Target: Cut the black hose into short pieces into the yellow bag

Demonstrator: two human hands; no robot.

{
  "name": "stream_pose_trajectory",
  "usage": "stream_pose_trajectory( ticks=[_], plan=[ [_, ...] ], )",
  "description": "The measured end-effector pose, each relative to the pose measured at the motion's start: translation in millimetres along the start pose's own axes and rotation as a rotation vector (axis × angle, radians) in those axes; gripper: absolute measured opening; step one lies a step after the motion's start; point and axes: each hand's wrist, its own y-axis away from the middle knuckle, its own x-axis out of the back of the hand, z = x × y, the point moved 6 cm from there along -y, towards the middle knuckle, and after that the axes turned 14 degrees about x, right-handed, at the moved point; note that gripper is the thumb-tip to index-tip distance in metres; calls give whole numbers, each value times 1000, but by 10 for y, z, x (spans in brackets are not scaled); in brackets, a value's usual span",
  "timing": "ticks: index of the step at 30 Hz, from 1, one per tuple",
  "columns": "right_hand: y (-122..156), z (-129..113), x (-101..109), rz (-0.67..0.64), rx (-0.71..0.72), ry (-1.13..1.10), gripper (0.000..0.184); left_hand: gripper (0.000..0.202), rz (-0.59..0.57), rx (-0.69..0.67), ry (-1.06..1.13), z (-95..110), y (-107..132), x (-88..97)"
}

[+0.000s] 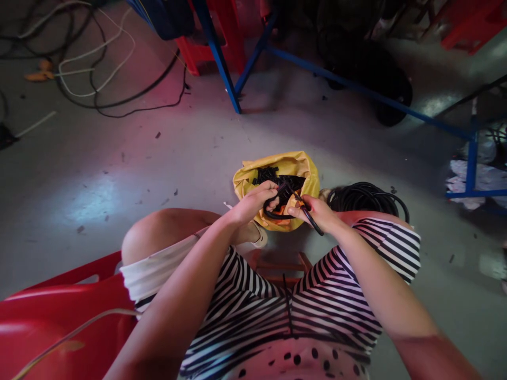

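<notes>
Over an open yellow bag [312,174] on the floor, both my hands work close together. My left hand [255,203] is closed round a black cable [277,216], whose ribbed black end [282,187] sticks up past the fingers. The cable curves below toward the other hand. In my right hand [317,214] is a slim hand tool with orange and black handles [304,205], which looks like pliers or cutters. Its tip points at the cable's end; whether they touch I cannot tell. Small black pieces [267,174] lie inside the bag.
Right of the bag lies a coil of black cable [364,199]. A blue metal frame [222,63] and a red stool [214,50] stand ahead. Loose cables [119,100] spread at the upper left. A red chair [67,322] is at my left, and black scraps dot the floor.
</notes>
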Motion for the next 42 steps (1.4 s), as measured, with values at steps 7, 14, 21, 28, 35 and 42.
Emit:
stream_pose_trajectory(
  ticks=[7, 14, 21, 28, 35, 42],
  plan=[
    [16, -65, -76, -35, 37, 0, 50, 8, 27, -7, -31, -26, -22, -16],
    [0, -50, -87, -20, 9, 232, 49, 16, -13, -13, -35, -125, -89, -9],
    [4, -142, -27, 3, 17, 348, 51, 25, 10, -58, -122, -122, -99, 5],
    [26, -158, -14, 19, 10, 326, 51, 26, 72, -72, -212, -84, -100, 32],
    [27, -166, 0, 4, 7, 384, 51, 22, 59, -79, -228, -74, -92, 26],
    [11, -179, 6, -9, 21, 364, 50, 25, 57, -90, -232, -36, -41, 34]
  ],
)
